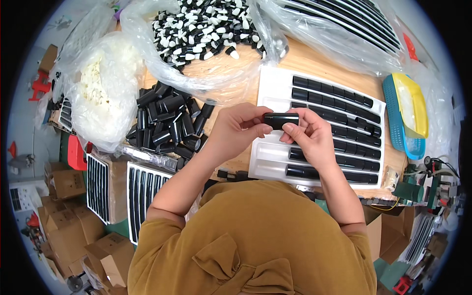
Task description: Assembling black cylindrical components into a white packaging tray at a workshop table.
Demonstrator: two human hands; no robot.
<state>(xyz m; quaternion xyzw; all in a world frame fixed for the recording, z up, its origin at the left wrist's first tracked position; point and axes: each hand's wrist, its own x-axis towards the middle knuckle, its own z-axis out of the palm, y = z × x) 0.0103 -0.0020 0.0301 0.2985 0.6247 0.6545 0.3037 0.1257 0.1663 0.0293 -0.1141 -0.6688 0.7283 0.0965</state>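
Observation:
A glossy black tube point(281, 119) lies level between my two hands, above a white tray. Thumb and fingers of my left hand point(235, 129) pinch at its left end. At the right end, my right hand point(314, 135) grips it between thumb and fingers. Beneath them, the white tray point(269, 88) carries rows of black tubes point(334, 93) in its grooves, with some grooves bare on its left side. A loose pile of black tubes point(169, 118) lies left of my left hand.
Black-and-white small parts point(206, 32) lie heaped on plastic film at the back. A clear bag point(101, 88) of cream pieces stands left. More filled trays point(349, 24) sit under film at the back right. Yellow and blue baskets point(405, 113) stand right; cardboard boxes point(66, 231) are lower left.

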